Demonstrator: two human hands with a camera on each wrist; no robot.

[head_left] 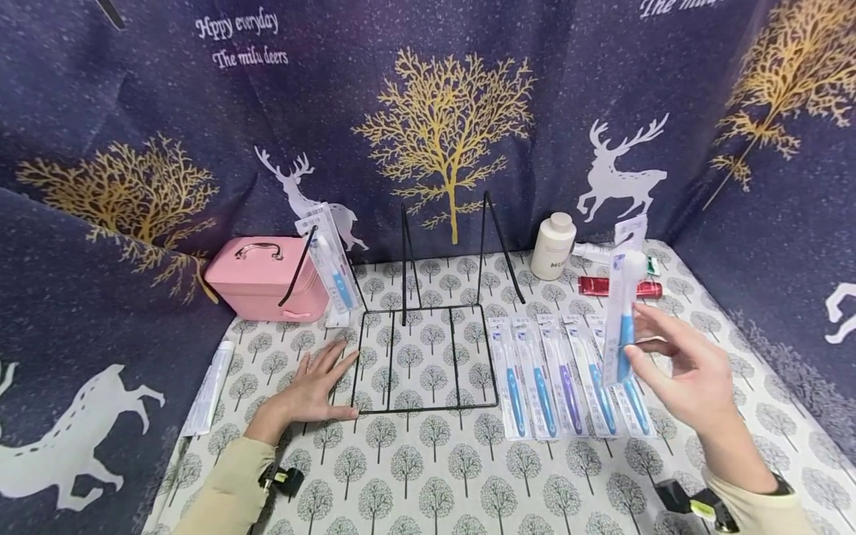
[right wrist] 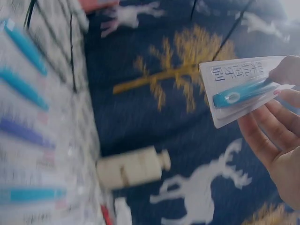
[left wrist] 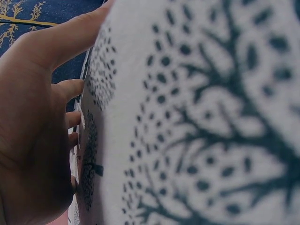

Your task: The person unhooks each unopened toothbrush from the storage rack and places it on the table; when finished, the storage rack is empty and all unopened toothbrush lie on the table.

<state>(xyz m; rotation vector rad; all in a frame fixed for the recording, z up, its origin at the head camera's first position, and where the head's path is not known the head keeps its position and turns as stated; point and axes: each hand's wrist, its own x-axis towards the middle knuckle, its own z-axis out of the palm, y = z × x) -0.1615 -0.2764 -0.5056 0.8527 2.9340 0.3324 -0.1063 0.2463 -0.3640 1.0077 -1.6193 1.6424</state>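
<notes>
My right hand (head_left: 689,364) pinches a packaged blue toothbrush (head_left: 622,312) between thumb and fingers, holding it upright above the right end of a row of packaged toothbrushes (head_left: 567,390). In the right wrist view the pack's blue handle (right wrist: 239,93) shows through clear plastic. My left hand (head_left: 310,390) rests on the cloth with fingers spread, its thumb and index fingertips right at the left edge of a black wire rack (head_left: 424,409). More toothbrush packs (head_left: 331,260) hang on the rack's left prong, tilted.
Behind the rack's left side sits a pink case (head_left: 267,282). A cream bottle (head_left: 553,245) stands at the back right, near a red tube (head_left: 595,287) and a white tube (head_left: 591,253). Another white tube (head_left: 212,386) lies at the far left. Dark printed curtains (head_left: 455,134) surround the table.
</notes>
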